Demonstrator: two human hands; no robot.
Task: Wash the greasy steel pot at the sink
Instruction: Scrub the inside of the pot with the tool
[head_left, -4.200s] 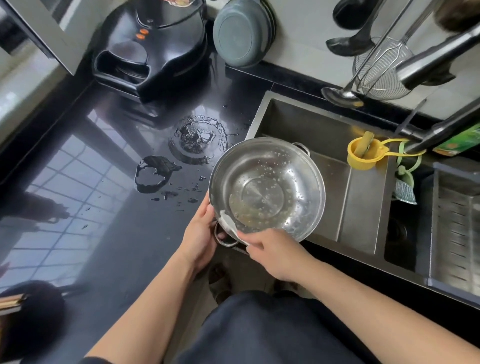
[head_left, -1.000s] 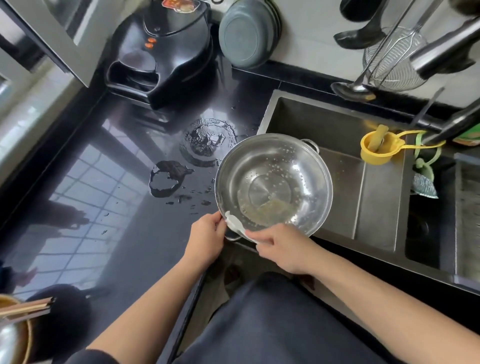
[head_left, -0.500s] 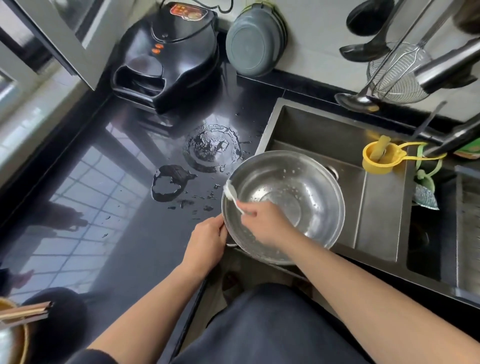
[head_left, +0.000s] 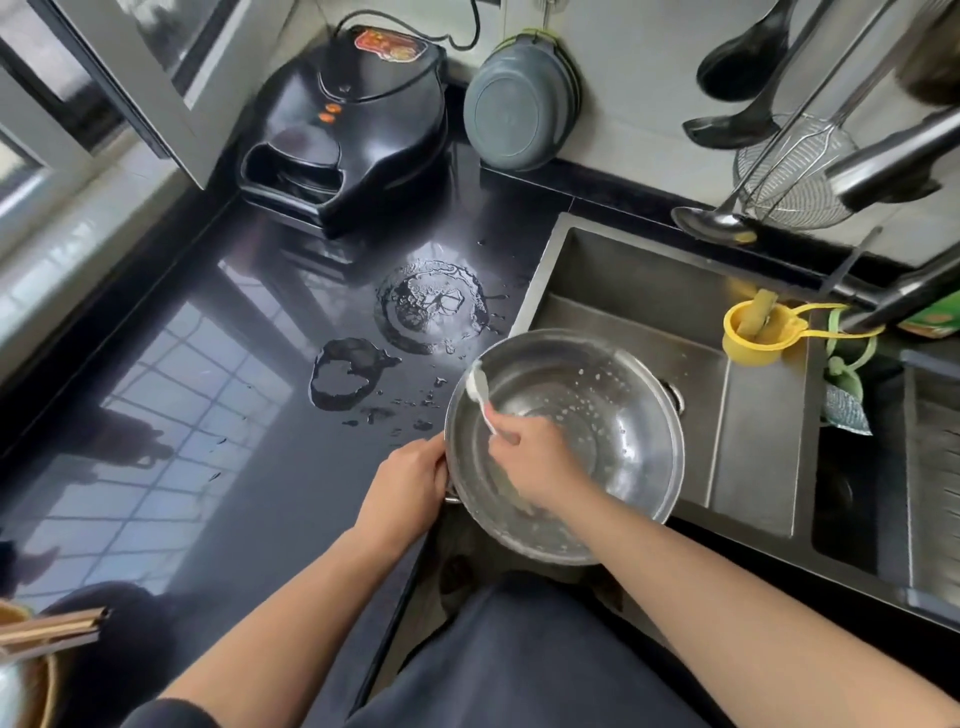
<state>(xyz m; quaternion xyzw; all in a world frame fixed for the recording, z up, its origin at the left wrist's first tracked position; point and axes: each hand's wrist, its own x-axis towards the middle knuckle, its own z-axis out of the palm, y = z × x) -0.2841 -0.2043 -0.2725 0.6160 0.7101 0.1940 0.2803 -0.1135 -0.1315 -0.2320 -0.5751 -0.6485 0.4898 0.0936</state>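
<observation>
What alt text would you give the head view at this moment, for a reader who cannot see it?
Over the sink, a person's left hand grips the rim of a steel pot while the right hand works a small white brush against its inner wall. Puddles lie on the black counter beside a black electric cooker.

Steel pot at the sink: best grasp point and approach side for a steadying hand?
Grip the steel pot at its near-left rim, coming from the counter side, where the left hand already holds it. The pot tilts over the sink edge with its mouth up, and the right hand works a small white scrubber inside, so that rim is probably the freest edge.
</observation>
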